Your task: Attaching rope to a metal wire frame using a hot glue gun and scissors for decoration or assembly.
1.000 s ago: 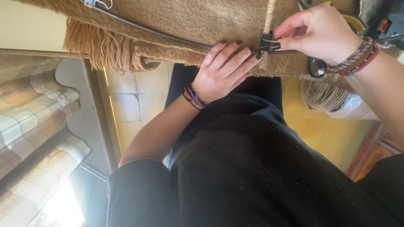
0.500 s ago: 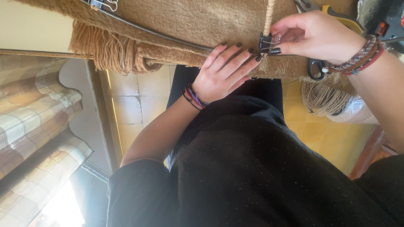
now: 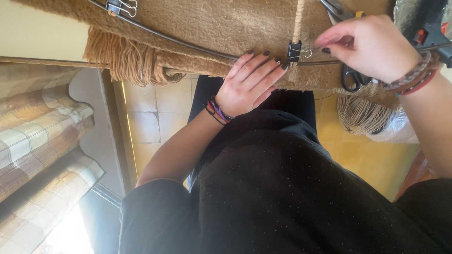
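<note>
Left hand [image 3: 249,85] flat, fingers apart on brown rug [image 3: 221,20] beside binder clip [image 3: 296,51]; right hand [image 3: 372,47] fingers loosely together, empty

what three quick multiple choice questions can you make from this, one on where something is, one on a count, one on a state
1. Where is the left hand?
A. on the black-clothed lap
B. on the tiled floor
C. on the edge of the shaggy brown wool rug, beside a black metal binder clip

2. How many black binder clips show on the rug?
A. one
B. two
C. four

3. How is the left hand shaped?
A. flat, fingers stretched out
B. clenched in a fist
C. pinching a thread

Answers
1. C: its fingers lie on the rug's edge, with the fingertips next to the clip.
2. B: one clip sits by the fingertips and the other sits far along the rug's edge at upper left.
3. A: all the fingers lie straight and pressed onto the rug, holding nothing.
</note>
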